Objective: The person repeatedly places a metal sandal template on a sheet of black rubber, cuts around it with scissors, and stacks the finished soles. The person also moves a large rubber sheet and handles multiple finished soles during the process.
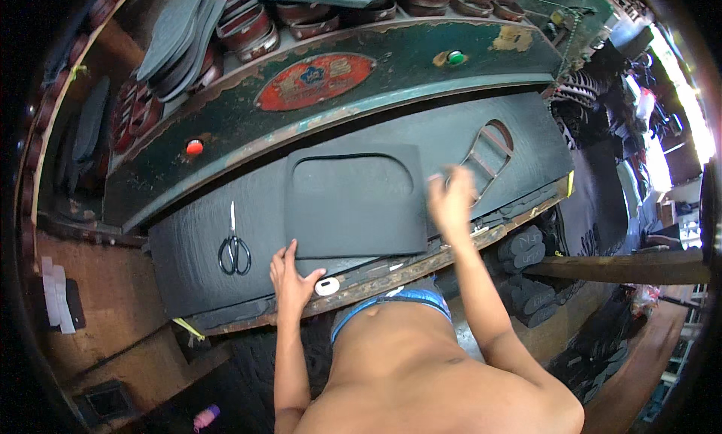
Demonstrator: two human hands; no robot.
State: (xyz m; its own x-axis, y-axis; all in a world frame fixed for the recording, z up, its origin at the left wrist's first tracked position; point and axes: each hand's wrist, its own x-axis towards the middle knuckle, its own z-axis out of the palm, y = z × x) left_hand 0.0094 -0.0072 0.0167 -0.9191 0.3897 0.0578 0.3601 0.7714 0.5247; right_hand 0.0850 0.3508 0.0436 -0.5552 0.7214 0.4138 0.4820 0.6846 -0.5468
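A dark grey foam sheet point(353, 216) with an arched outline along its top lies on the black bench surface point(203, 231). At its near left corner is my left hand point(289, 283), open, fingers and thumb apart, fingertips against the edge. My right hand point(453, 208) is smeared by motion just right of the sheet; its fingers are too blurred to read. Beside it, a sole-shaped metal cutting die point(492, 157) with crossbars lies on the bench; whether the hand touches it I cannot tell. Black-handled scissors point(234, 246) lie left of the sheet. A small white rounded object point(327, 286) sits by my left thumb.
Behind the bench runs a green machine beam point(406, 58) with a red button point(195, 147) and a green button point(455, 57). More cutting dies point(248, 31) and stacked grey sheets point(180, 43) rest above it. Cut sole pieces point(526, 253) are piled at the right, near a wooden beam point(617, 268).
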